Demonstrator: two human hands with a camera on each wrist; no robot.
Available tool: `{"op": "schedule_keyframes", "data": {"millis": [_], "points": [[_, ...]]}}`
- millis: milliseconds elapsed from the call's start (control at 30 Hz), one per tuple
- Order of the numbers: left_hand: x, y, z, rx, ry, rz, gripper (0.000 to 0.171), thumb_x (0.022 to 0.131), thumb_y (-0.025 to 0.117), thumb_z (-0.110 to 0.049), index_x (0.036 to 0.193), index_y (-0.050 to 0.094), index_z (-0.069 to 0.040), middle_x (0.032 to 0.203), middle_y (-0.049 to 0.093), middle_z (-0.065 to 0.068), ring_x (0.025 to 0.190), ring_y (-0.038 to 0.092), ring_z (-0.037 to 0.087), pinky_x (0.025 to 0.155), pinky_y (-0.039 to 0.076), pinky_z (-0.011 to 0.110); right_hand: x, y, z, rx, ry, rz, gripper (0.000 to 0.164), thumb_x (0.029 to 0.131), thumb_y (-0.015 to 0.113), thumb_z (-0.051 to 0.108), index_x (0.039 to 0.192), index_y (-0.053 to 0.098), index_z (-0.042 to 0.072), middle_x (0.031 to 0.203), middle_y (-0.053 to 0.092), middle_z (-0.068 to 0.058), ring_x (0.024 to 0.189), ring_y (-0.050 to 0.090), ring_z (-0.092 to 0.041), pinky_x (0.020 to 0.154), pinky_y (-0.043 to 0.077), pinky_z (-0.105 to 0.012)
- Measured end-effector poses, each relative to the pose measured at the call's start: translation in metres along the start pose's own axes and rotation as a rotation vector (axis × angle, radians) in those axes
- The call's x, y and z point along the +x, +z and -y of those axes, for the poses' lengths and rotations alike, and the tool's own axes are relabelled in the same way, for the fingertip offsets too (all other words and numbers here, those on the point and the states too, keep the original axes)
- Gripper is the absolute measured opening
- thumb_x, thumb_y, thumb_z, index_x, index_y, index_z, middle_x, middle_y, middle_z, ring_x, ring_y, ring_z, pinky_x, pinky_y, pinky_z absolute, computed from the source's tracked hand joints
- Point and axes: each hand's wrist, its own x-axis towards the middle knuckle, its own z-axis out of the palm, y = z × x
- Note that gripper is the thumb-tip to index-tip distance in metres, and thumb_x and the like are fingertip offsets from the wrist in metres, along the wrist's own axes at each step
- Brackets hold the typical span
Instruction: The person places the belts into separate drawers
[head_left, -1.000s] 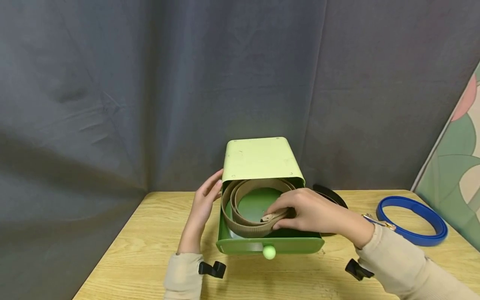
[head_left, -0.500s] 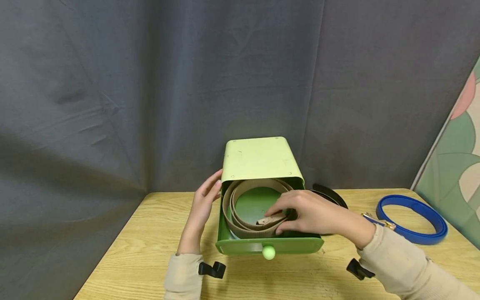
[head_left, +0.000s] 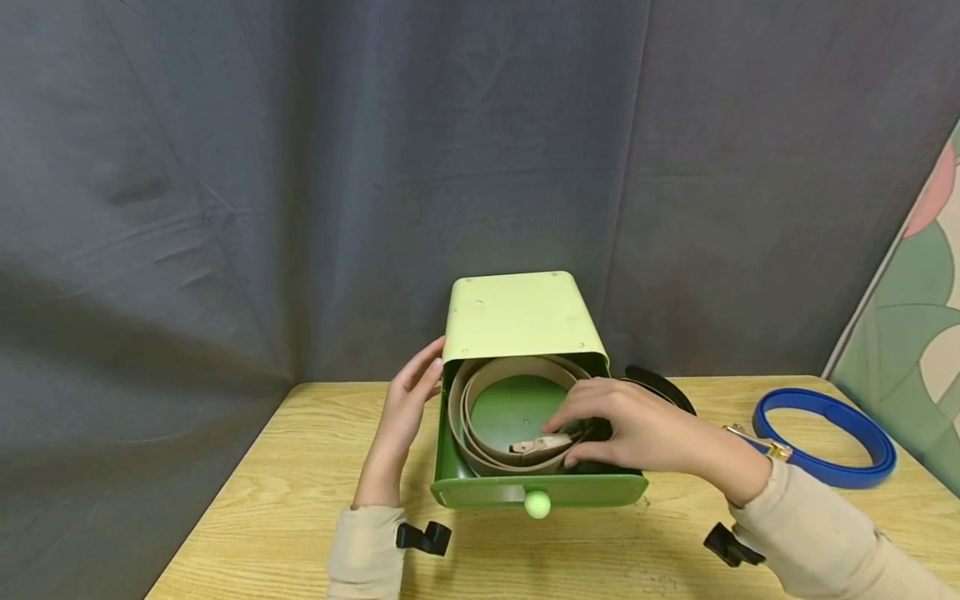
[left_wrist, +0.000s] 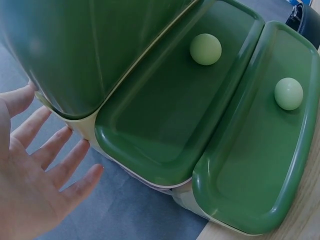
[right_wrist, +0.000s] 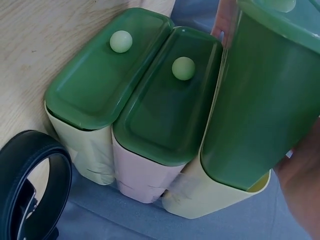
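Observation:
A coiled beige belt (head_left: 480, 458) lies on edge in the pulled-out green top drawer (head_left: 487, 493) of a small drawer cabinet (head_left: 525, 312). My right hand (head_left: 637, 425) reaches over the drawer's right side. Its thumb and fingers pinch the belt near the pale end piece (head_left: 536, 444); part of the belt is hidden under the hand. My left hand (head_left: 405, 404) stays at the cabinet's left side. In the left wrist view, the fingers of that left hand (left_wrist: 40, 175) are straight, with their tips against the cabinet's edge.
A coiled blue belt (head_left: 847, 479) with a gold-coloured buckle (head_left: 776, 450) lies on the wooden table at the right. Next to the cabinet's right side is a black belt (head_left: 660, 387). Two closed lower drawers (right_wrist: 165, 100) show in the wrist views. A grey curtain (head_left: 480, 167) hangs behind.
My right hand has shifted slightly right. The belt's pale end has slid a little left and down, and its coil sits lower in the drawer. The left hand stays put.

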Motion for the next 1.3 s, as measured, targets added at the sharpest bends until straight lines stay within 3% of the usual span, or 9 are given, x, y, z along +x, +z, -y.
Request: {"op": "schedule_keyframes", "data": {"millis": [233,500,700,900,1100,1300], "points": [[0.000,0.000,0.000,-0.002,-0.001,-0.001,0.043,0.104,0.053,-0.029,0.146,0.052,-0.016,0.145,0.052,0.004,0.123,0.053,0.023,0.101,0.043,0.050,-0.006,-0.002,0.002,-0.027,0.030,-0.006,0.031,0.082,0.082,0.027,0.111,0.074,0.024,0.108,0.067,0.017,0.102,0.061,-0.009,0.094,0.049,-0.042],[0.000,-0.001,0.001,-0.005,-0.002,0.000,0.043,0.104,0.053,-0.029,0.145,0.052,-0.016,0.145,0.052,0.005,0.123,0.053,0.024,0.100,0.043,0.048,-0.012,-0.005,0.005,-0.010,0.023,-0.043,0.031,0.081,0.083,0.022,0.111,0.074,0.022,0.108,0.068,0.015,0.101,0.060,-0.009,0.085,0.050,-0.033],[0.000,-0.001,0.001,-0.006,0.002,0.000,0.043,0.104,0.053,-0.030,0.145,0.052,-0.016,0.145,0.052,0.004,0.123,0.053,0.023,0.101,0.043,0.049,-0.023,-0.012,0.009,0.029,0.035,-0.105,0.036,0.081,0.082,0.013,0.114,0.073,0.021,0.110,0.067,0.014,0.102,0.059,-0.008,0.086,0.047,-0.023],[0.001,-0.001,0.000,0.005,0.008,0.002,0.044,0.104,0.052,-0.031,0.145,0.052,-0.016,0.144,0.053,0.004,0.122,0.054,0.023,0.099,0.044,0.046,-0.038,-0.015,0.022,0.054,0.102,-0.158,0.041,0.081,0.079,0.003,0.118,0.071,0.021,0.116,0.065,0.015,0.108,0.060,-0.007,0.089,0.046,-0.018],[0.002,-0.001,-0.002,-0.011,0.003,-0.003,0.042,0.104,0.053,-0.032,0.144,0.054,-0.019,0.142,0.054,0.001,0.122,0.054,0.023,0.100,0.044,0.046,-0.047,0.001,0.035,0.088,0.122,-0.315,0.040,0.081,0.077,-0.002,0.118,0.071,0.014,0.115,0.069,0.004,0.112,0.060,-0.012,0.100,0.040,-0.018],[0.001,0.000,-0.003,-0.014,0.001,0.002,0.043,0.104,0.053,-0.031,0.145,0.053,-0.017,0.144,0.053,0.003,0.123,0.054,0.025,0.101,0.044,0.048,-0.052,0.020,0.043,0.109,0.065,-0.564,0.023,0.092,0.073,0.018,0.110,0.073,0.004,0.104,0.072,-0.005,0.103,0.062,-0.012,0.094,0.044,-0.018]]}}
